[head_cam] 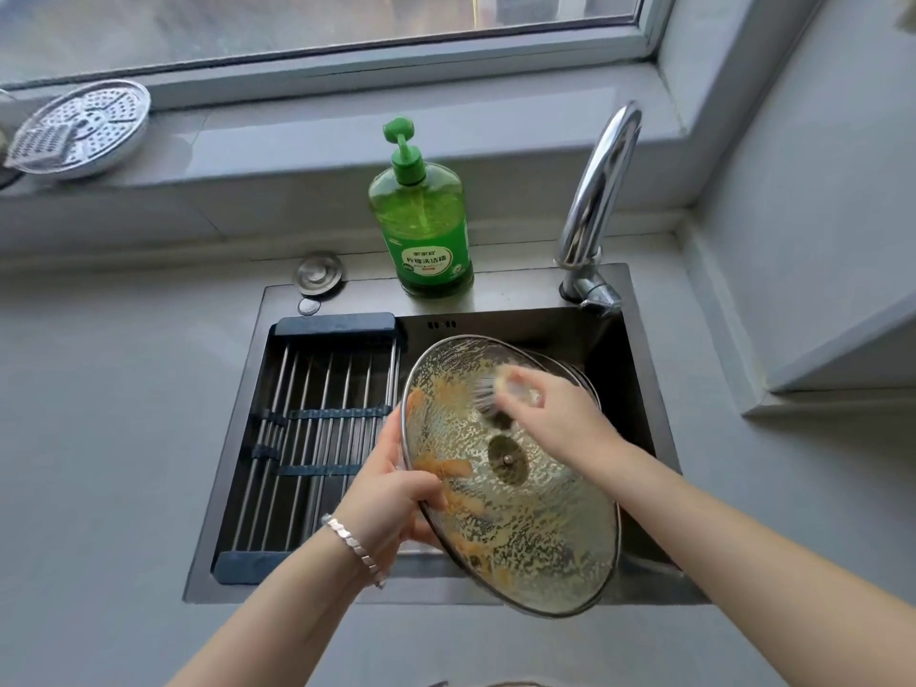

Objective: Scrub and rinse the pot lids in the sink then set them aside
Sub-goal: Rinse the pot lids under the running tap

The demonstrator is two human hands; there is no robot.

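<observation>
We hold the glass pot lid [520, 528] over the sink [515, 295], a little right of the frame's centre and tilted so that its lower edge leans toward the bottom of the picture. The face turned to us is covered in soapy droplets and yellowish smears, with a round metal disc and a screw at its middle. Our left hand [391, 493] grips the lid's left rim, thumb on the near face, and the fingers show orange through the glass behind it. A silver bracelet [354, 542] sits on that wrist.

Our right hand [550, 409] is curled round a small scrubbing brush [490, 394] – blurred, so we cannot tell its exact shape – with the dark bristles against the upper part of the lid. Just behind the lid, toward the sink's right side, the rim of another round metal piece [570, 374] shows; we cannot tell what it is.

A roll-up drying rack [317, 428] of metal rods spans the left half of the sink. On the sink's back ledge stands a green dish soap bottle [426, 225] with a pump, and right of it rises the curved chrome tap [600, 190]. A round metal cap [319, 275] lies at the ledge's left corner. In the upper left of the frame a perforated steamer plate [84, 126] leans on the window sill. Grey worktop [99, 438] surrounds the sink.
</observation>
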